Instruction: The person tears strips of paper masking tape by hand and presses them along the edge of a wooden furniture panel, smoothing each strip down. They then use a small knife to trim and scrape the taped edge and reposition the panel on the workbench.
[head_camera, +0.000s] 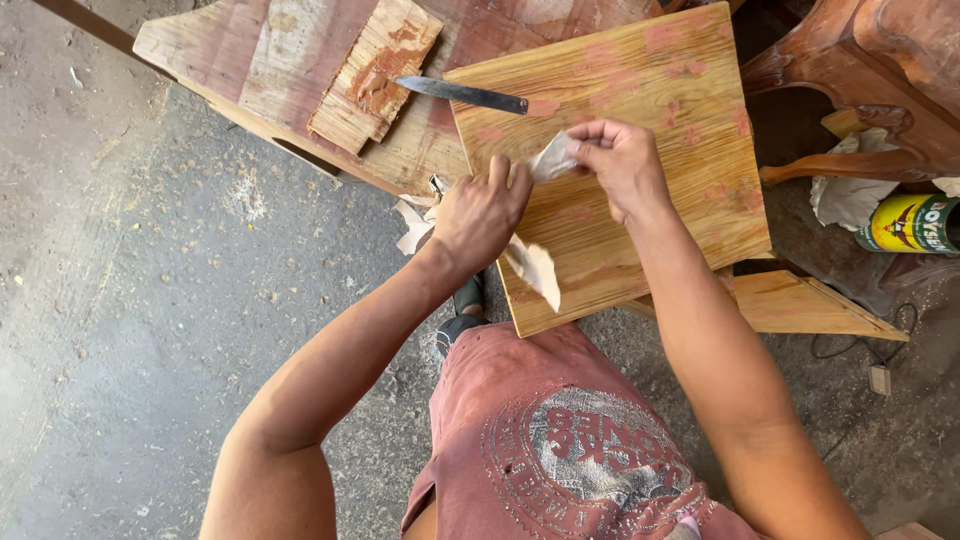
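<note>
— What's in the hands over there?

— A sheet of sandpaper, I'd say, pale and creased. The right hand has its upper end pinched shut between thumb and fingers, above the wooden panel. The left hand is closed over the middle of the sheet at the panel's near left edge, and the loose tail hangs below it.

— Will it handle easily?

— Looks light and limp, a bit stiff where it's folded. It should crease or tear if pulled hard between two grips, so holding near the edges with flat fingers seems the safe way. The panel is another matter: rigid, probably fairly heavy, and dotted with pinkish filler patches.

— What's lying around it?

— A putty knife rests with its blade across the panel's far left corner, handle end on the panel. Just beyond sits a scrap board smeared with reddish filler, both on a rough workbench. To the right there's a carved wooden furniture piece, a crumpled rag and a yellow-green can lying on its side.

— Anything in the way?

— The knife is the closest thing; it's well apart from both hands, though.
</note>
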